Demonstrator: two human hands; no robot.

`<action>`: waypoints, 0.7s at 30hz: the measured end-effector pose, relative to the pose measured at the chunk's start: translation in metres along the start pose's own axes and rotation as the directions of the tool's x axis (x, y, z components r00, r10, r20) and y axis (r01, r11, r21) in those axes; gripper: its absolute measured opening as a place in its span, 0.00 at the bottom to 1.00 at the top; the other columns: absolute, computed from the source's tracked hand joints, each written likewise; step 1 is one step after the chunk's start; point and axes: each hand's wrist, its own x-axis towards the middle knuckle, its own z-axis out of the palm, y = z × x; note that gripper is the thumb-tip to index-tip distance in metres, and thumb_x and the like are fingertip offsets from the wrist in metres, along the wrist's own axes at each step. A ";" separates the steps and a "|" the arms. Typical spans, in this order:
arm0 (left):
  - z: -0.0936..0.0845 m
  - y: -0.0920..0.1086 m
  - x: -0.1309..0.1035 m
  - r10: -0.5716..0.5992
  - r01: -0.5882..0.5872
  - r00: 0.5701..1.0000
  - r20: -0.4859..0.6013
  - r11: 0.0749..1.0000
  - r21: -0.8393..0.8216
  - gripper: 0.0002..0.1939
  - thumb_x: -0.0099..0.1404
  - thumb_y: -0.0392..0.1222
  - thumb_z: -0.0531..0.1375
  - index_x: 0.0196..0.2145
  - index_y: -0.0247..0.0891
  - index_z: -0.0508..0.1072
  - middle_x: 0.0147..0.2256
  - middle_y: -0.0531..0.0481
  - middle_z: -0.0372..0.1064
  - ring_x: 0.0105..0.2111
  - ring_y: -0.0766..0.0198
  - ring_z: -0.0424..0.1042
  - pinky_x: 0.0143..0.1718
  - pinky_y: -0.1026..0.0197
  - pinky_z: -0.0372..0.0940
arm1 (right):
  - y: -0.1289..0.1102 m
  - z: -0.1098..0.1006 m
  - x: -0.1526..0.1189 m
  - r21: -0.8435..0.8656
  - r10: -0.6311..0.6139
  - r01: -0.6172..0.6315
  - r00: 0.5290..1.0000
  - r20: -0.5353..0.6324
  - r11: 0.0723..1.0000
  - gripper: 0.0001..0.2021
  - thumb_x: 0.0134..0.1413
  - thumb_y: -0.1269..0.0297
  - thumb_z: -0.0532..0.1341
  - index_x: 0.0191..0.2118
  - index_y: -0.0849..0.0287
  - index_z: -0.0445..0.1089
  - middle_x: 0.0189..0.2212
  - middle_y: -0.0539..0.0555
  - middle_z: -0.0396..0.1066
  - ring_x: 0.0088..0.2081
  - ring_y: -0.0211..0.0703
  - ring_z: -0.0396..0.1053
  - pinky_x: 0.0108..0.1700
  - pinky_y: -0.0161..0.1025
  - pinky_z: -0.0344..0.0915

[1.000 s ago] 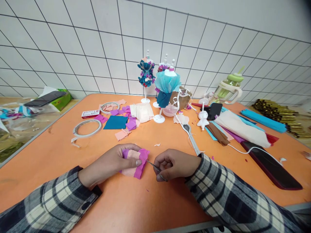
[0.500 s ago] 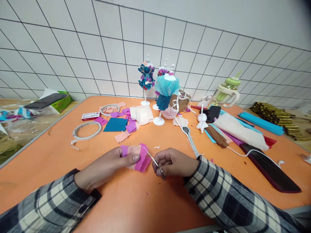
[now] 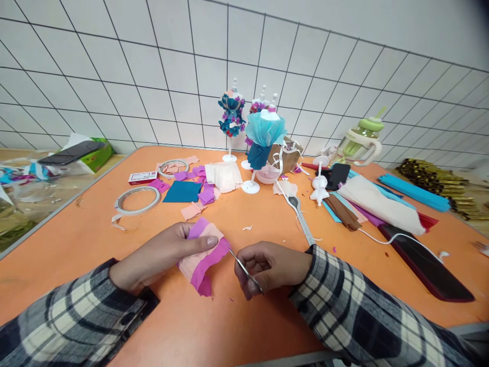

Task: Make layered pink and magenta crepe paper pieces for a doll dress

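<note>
- Head view, near edge: orange surface (image 3: 183, 326), its front portion lying under both forearms
- Right hand (image 3: 265, 265): fingers curled, thumb closed against them on a thin metal tool (image 3: 244, 269), apparently small scissors; blade opening not distinguishable
- Left hand (image 3: 178, 248): thumb on top, fingers mostly hidden beneath, pinching the layered paper
- Layered paper (image 3: 208, 261): purple and peach strips, held raised between the hands, tilted, lower corner hanging; tool tip at its right edge
- Handling, by judgement: very light, soft, limp, little slip, easily creased or torn; best held flat near the middle of the layers, thumb clear of the blade side
- White scrap (image 3: 248, 228): loose, just beyond the hands
- Tape roll (image 3: 139, 212): lying flat at left, loose end trailing
- Teal paper square (image 3: 182, 191): flat, beyond the left hand
- Light-blue-dressed form (image 3: 266, 130): upright on a white stand
- Lidded bottle (image 3: 353, 145): far right
- Wall (image 3: 114, 61): white, dark grid lines
</note>
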 end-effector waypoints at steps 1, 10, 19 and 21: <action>0.000 0.000 0.000 -0.002 0.002 1.000 0.000 1.000 0.012 0.19 0.54 0.57 0.72 0.27 0.36 0.79 0.23 0.51 0.74 0.22 0.67 0.67 0.24 0.66 0.60 | -0.001 0.001 0.000 0.005 0.004 -0.004 1.000 0.006 1.000 0.27 0.41 0.44 0.74 0.34 0.63 0.69 0.29 0.51 0.73 0.31 0.36 0.70 0.34 0.32 0.62; 0.001 -0.001 -0.001 -0.016 0.014 0.999 0.038 0.999 0.044 0.21 0.54 0.58 0.72 0.27 0.35 0.79 0.24 0.50 0.74 0.22 0.67 0.66 0.23 0.67 0.59 | 0.003 0.000 -0.001 -0.018 0.008 -0.007 1.000 0.029 1.000 0.26 0.46 0.43 0.72 0.35 0.63 0.70 0.29 0.51 0.74 0.30 0.35 0.68 0.33 0.32 0.60; 0.002 -0.002 0.001 -0.004 0.006 0.999 0.044 0.999 -0.045 0.18 0.54 0.54 0.73 0.29 0.35 0.80 0.25 0.49 0.75 0.24 0.65 0.69 0.25 0.66 0.62 | 0.004 0.003 -0.001 -0.003 -0.005 0.005 1.000 0.027 1.000 0.29 0.44 0.39 0.71 0.34 0.63 0.68 0.27 0.51 0.74 0.29 0.35 0.69 0.31 0.32 0.58; 0.001 -0.001 0.001 0.002 -0.002 0.999 0.033 1.000 -0.023 0.19 0.53 0.55 0.73 0.29 0.35 0.79 0.26 0.48 0.75 0.25 0.63 0.70 0.26 0.64 0.63 | 0.005 0.003 -0.001 -0.006 -0.004 0.004 1.000 0.024 1.000 0.28 0.44 0.39 0.71 0.34 0.63 0.68 0.27 0.52 0.74 0.29 0.35 0.69 0.31 0.32 0.58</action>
